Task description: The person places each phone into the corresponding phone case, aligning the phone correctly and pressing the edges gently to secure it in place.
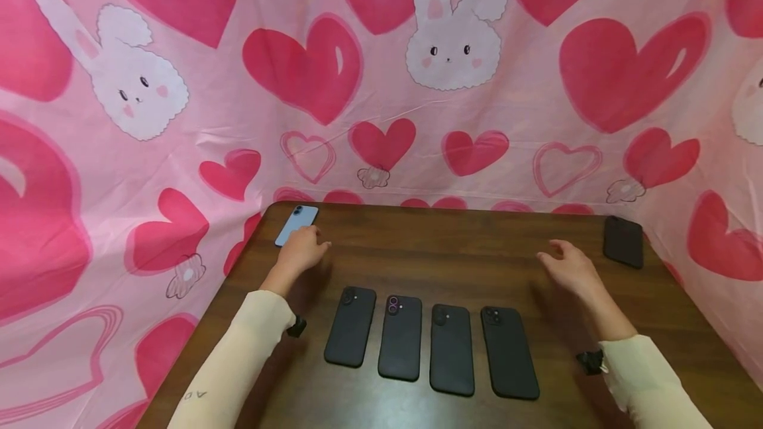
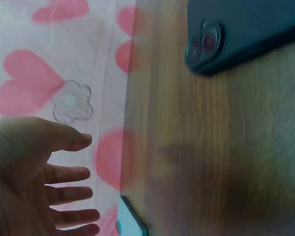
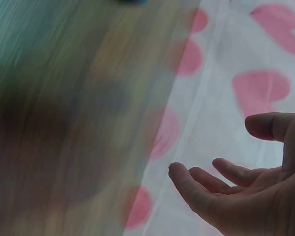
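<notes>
My left hand hovers by the light blue phone at the table's far left corner, covering its lower end; the left wrist view shows its fingers relaxed and holding nothing. On the right, my right hand is over the table with loosely bent fingers and nothing in them. Between the forearms several dark phones or phone cases stand in a row: one at left, one with purple-rimmed lenses, a third and one at right. Another black phone or case lies at the far right corner.
Everything lies on a brown wooden table. Pink cloth with hearts and rabbits hangs behind and at both sides of it. A small black strap-like device is on the left wrist, another on the right.
</notes>
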A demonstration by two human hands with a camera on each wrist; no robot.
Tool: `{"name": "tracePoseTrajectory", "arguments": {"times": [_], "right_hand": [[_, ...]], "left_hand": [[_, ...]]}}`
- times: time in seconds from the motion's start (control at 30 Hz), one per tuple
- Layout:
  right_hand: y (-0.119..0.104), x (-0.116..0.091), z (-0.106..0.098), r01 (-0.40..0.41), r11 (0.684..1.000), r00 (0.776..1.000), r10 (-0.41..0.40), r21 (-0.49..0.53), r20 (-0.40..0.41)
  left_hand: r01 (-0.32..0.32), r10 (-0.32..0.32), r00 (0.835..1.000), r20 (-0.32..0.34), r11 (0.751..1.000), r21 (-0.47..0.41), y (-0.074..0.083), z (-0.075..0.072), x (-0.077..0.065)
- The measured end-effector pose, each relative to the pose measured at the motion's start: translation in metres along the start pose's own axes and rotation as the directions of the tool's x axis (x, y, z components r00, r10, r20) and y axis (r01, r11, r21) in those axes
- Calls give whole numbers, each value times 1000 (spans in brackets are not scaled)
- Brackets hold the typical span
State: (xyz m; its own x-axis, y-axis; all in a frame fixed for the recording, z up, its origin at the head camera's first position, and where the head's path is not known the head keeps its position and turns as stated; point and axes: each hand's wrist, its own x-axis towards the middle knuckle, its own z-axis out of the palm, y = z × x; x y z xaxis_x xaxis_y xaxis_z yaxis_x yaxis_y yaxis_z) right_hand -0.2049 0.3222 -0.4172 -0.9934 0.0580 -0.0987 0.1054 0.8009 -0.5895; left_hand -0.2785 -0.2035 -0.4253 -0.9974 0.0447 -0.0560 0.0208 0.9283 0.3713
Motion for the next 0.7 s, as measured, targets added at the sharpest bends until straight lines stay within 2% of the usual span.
{"name": "tracePoseTrajectory", "arguments": {"times": [0.37,0.53,0.7], "right_hand": [[73,26,-32,-131,989,989,126,-67,-70],[97,35,-42,-232,970,971,226,-77,-78],[112,46,-50,-298,950,949,284,-95,-134]], "left_hand": [[33,-31,996,-81,999,23,-28,-3,33],[65,-64,994,-93,998,4,-42,-2,46],[102,-104,989,-101,994,-30,-54,-3,59]]}}
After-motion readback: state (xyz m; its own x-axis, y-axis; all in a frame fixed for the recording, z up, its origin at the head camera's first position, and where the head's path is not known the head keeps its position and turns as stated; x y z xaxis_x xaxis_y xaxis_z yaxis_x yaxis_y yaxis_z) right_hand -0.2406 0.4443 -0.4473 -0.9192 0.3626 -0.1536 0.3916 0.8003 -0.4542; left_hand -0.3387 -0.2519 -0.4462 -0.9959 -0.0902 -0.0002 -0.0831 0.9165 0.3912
